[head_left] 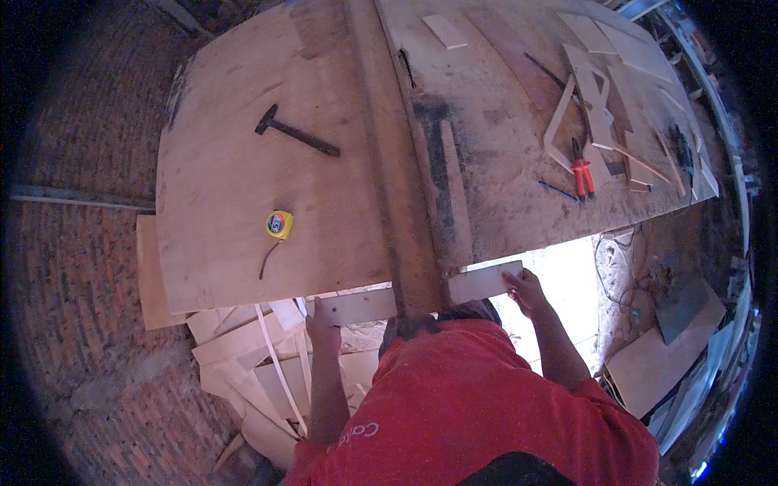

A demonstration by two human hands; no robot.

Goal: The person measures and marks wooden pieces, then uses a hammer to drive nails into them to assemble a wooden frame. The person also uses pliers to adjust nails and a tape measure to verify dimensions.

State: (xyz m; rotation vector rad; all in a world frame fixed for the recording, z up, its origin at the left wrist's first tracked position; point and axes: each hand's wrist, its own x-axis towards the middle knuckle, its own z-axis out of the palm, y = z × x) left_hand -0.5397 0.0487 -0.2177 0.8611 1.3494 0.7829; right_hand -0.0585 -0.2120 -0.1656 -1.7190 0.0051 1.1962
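Observation:
My left hand (323,330) grips the outer end of a pale flat wooden board (356,308), its thumb up along the end. At the right, my right hand (527,293) pinches the end of a similar pale board section (484,281), with the fingers partly hidden beneath. Between the two sections runs a brown wooden beam (403,186), which hides their middle, so I cannot tell whether they are one board. Both sections lie at the near edge of the large worktable (219,162), close to my body.
A hammer (296,135) and a yellow tape measure (279,224) lie on the left tabletop. Red-handled pliers (582,172), a blue pen-like stick (557,191) and several wood strips (589,97) lie at right. Scrap boards (267,368) are heaped below, beside a brick wall (81,243).

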